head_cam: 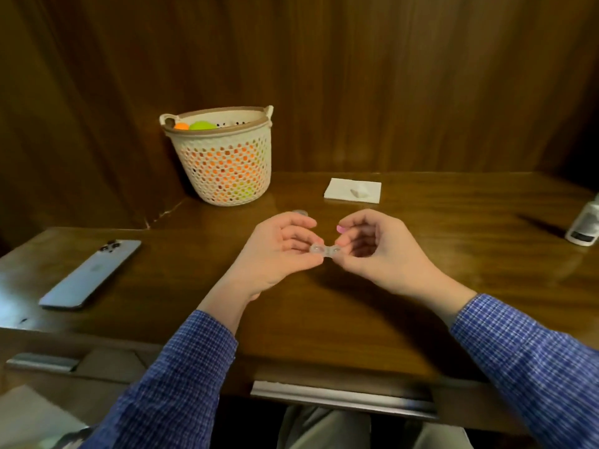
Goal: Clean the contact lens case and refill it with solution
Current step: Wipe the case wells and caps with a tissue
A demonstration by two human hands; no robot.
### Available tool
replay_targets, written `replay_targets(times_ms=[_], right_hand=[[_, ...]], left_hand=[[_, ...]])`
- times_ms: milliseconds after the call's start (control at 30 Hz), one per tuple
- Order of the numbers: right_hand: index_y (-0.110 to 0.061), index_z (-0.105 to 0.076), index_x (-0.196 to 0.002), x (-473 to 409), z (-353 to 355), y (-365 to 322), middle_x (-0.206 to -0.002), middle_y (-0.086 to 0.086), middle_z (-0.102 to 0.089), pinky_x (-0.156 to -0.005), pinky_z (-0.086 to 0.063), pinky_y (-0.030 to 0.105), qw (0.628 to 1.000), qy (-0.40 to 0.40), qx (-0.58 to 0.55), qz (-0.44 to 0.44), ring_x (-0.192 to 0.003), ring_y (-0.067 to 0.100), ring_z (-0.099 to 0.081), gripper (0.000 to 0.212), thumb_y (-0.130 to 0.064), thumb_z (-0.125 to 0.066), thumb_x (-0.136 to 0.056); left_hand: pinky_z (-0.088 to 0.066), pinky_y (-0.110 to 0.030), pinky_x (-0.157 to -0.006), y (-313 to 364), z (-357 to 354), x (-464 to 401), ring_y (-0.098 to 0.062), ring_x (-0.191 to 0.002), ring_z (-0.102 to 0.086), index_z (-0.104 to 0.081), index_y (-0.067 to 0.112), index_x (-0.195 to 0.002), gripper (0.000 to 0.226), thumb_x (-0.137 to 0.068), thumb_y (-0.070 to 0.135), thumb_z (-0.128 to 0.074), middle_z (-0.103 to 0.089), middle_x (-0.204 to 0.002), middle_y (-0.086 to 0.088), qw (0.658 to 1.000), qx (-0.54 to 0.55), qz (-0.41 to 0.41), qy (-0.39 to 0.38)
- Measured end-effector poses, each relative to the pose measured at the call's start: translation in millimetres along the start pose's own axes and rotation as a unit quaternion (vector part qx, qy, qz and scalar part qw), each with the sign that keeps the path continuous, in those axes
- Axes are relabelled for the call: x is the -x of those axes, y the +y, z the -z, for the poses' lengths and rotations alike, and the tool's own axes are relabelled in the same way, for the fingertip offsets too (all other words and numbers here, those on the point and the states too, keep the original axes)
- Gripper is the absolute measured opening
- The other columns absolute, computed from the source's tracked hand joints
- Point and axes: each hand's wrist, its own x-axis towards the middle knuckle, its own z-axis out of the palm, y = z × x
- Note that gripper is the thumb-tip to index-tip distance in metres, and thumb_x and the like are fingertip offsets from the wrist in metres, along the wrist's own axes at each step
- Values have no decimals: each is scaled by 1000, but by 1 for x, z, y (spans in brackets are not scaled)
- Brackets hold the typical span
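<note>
Lens case, clear, hangs between both hands above the desk: left hand pinches its left well, right hand pinches the right end with a pink cap at the fingertips. Solution bottle at far right edge, tissue behind, basket and phone to the left.

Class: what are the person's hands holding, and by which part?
Both hold the clear lens case: left hand pinches its left end, right hand its right end, plus a pink cap.
</note>
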Motion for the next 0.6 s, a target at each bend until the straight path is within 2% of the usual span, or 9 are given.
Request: replay_targets(times_ms=[100,233,467,600], right_hand=[[-24,-64,-119,-7,8,23,-94,-7,-76,-82,-63,35,999,-33,29,-19,-84,13,-75,49,-17,-88,-77],[-36,-61,-113,-14,14,44,-94,-9,-76,-84,-63,34,996,-63,58,-25,-84,11,-75,51,-13,-87,-76],[-44,-56,-110,-23,27,59,-94,-19,-74,-90,-59,27,988,-96,122,-9,-84,5,-73,50,-23,-87,-77],[-38,-58,-115,-25,28,63,-94,-17,-74,-88,-60,28,987,-105,116,-18,-86,6,-72,49,-22,-87,-79]], left_hand=[[-61,-21,-78,-5,-6,-23,-10,-91,-77,-66,25,-120,52,-77,12,-91,-80,-97,8,993,-111,1,-46],[-56,-13,-68,-12,-14,-46,-2,-85,-75,-67,29,-118,49,-77,17,-91,-78,-93,17,973,-205,-8,-101],[-54,-13,-66,-26,-25,-64,-6,-81,-73,-67,23,-122,49,-78,14,-89,-78,-93,15,971,-200,-18,-129],[-53,-12,-62,-28,-24,-71,-6,-75,-72,-66,24,-123,51,-79,14,-89,-78,-95,12,970,-189,-15,-150]])
